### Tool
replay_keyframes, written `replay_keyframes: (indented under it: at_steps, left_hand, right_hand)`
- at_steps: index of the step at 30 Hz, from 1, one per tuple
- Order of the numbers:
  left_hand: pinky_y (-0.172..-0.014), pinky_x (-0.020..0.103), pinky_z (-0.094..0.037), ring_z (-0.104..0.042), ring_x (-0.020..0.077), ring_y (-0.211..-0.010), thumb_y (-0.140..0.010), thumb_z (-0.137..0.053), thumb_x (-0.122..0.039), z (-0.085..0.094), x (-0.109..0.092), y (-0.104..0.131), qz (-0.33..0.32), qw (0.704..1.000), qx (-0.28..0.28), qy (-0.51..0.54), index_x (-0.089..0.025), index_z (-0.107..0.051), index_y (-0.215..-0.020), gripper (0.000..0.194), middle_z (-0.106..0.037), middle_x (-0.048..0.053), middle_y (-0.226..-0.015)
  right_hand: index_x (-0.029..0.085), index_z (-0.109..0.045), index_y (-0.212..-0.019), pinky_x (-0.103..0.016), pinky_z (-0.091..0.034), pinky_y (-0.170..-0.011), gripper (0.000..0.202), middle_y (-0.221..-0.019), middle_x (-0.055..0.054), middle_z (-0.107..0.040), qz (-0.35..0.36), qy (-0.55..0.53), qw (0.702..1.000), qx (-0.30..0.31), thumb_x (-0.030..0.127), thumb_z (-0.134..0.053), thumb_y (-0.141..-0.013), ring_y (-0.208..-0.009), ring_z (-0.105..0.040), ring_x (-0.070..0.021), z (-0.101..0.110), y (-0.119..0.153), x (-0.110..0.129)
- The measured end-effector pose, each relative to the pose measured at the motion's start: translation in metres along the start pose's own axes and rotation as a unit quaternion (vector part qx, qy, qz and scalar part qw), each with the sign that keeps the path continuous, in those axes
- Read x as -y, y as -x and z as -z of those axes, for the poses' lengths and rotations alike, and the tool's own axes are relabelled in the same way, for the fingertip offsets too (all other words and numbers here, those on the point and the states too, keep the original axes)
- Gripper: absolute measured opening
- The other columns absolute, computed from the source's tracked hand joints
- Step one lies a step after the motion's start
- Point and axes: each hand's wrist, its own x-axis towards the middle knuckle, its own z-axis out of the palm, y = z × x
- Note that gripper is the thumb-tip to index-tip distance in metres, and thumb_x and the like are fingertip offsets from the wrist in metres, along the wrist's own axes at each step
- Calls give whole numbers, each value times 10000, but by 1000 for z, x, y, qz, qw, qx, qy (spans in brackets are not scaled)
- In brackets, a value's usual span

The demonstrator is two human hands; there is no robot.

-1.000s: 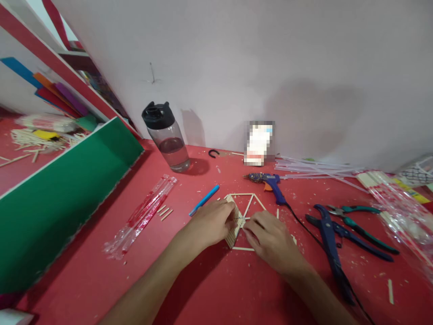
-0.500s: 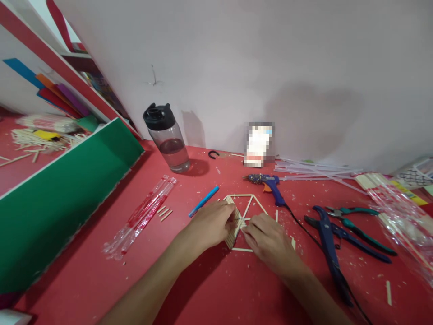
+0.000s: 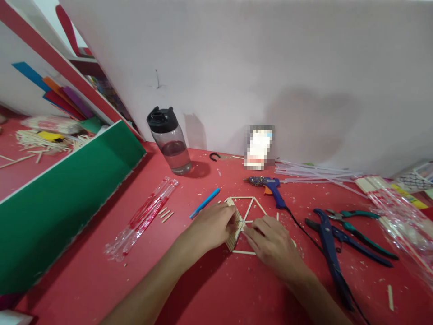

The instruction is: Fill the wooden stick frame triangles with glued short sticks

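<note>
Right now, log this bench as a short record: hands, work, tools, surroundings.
Left hand: at the slatted panel, grip partly hidden
Right hand: fingertips close to the panel's right edge; anything pinched is unclear
Work: stick frame on the red table
Tools: glue gun, blue cutter, green-handled pliers
Surroundings: bottle upright near the wall

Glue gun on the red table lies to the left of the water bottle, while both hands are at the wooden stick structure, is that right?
Not quite. The head view shows the glue gun to the right of the water bottle. It is on the red table, and the left hand and right hand are at the wooden stick structure.
</note>
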Motion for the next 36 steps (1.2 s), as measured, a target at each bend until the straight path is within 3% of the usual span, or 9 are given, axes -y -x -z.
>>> replay_keyframes:
  at_steps: [12, 21, 30, 36]
  left_hand:
    - [-734, 285, -443, -653, 200, -896, -780, -553, -114, 0, 0, 0, 0, 1000, -6, 11, -233, -624, -836, 150, -695, 3, -908]
    - [-719, 287, -438, -653, 207, -903, -780, -557, -110, 1, -1, 1, 3, 1000, -2, 3, -233, -626, -850, 158, -696, 6, -917]
    - [-694, 281, -427, -650, 196, -869, -825, -580, -146, 0, 1, 1, 3, 1000, 0, 3, -226, -620, -876, 103, -693, 9, -900]
    - [-736, 294, -446, -653, 208, -900, -808, -560, -122, 2, 0, 0, 1, 1000, 0, 8, -226, -621, -842, 126, -695, 9, -898]
  right_hand:
    - [176, -686, -880, -349, -312, -673, 178, -763, -36, -589, -3, -2, 1000, -20, 133, -544, -980, -724, -446, -198, -3, 1, 1]
    - [187, -683, -866, -341, -372, -714, 206, -789, -52, -619, -22, -18, 1000, -7, 114, -521, -971, -755, -505, -203, -4, 0, 4]
    - [197, -630, -970, -303, -442, -690, 117, -804, -35, -615, -170, -197, 960, -99, 167, -519, -946, -728, -552, -176, 16, -6, -12]
    - [208, -639, -988, -327, -466, -749, 79, -897, -55, -649, -148, -190, 970, -39, 206, -583, -934, -842, -587, -209, 3, -5, -2]
